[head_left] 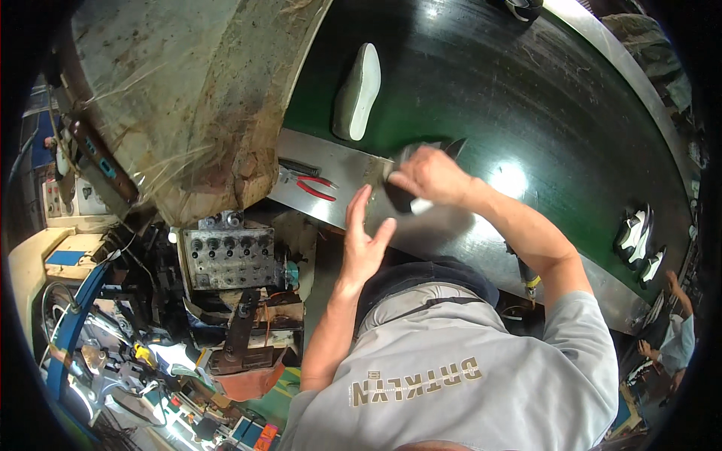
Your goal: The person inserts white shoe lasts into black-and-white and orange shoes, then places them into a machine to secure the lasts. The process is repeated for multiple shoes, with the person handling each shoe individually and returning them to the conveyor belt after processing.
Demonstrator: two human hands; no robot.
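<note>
My left hand (362, 252) is raised in front of the metal ledge, fingers and thumb apart, holding nothing. My right hand (435, 178) is curled closed over the ledge, somewhat blurred by motion. What its fingers grip, if anything, cannot be made out. Beneath and around that hand is a blurred dark shoe-like piece (398, 198) with a white part at its lower side. Farther away, on the dark green belt, lies a shoe form (359, 94) with its white sole turned up. Pliers with red handles (316, 188) rest on the ledge left of my hands.
A machine with a grimy, plastic-covered hood (188, 98) and a knobbed control box (229, 258) stands at the left. Along the belt (526, 98) runs the metal ledge (481, 244). Black-and-white shoes (636, 233) sit at the right, near another person (673, 342).
</note>
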